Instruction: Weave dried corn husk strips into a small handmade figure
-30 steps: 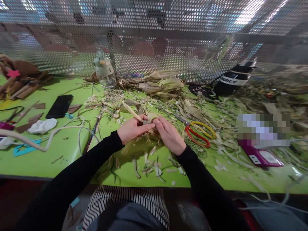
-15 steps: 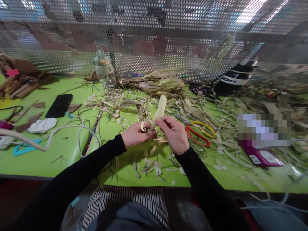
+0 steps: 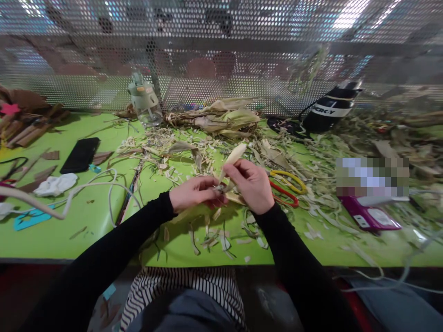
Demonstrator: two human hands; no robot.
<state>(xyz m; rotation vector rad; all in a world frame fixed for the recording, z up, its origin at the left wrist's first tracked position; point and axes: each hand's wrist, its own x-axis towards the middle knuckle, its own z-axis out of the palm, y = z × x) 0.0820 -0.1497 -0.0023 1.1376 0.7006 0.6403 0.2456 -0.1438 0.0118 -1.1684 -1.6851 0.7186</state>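
Observation:
A pale corn husk strip points up and away from my fingers above the green table. My right hand is closed, pinching the strip between thumb and fingers. Just beside it, my left hand is closed around the strip's lower end; the exact grip there is partly hidden. Another husk piece shows under my right hand. Scissors with one red and one yellow handle lie right of my right hand, their blades mostly hidden. Husk scraps are scattered below my hands.
A bundle of dried husks lies at the back, between a clear bottle and a black bottle. A phone and a white cable lie left. A purple box sits right. Perforated metal closes off the back.
The husk strip has tilted more to the right and shows less length. My right hand has turned over it and moved slightly right. The whole view has shifted a little.

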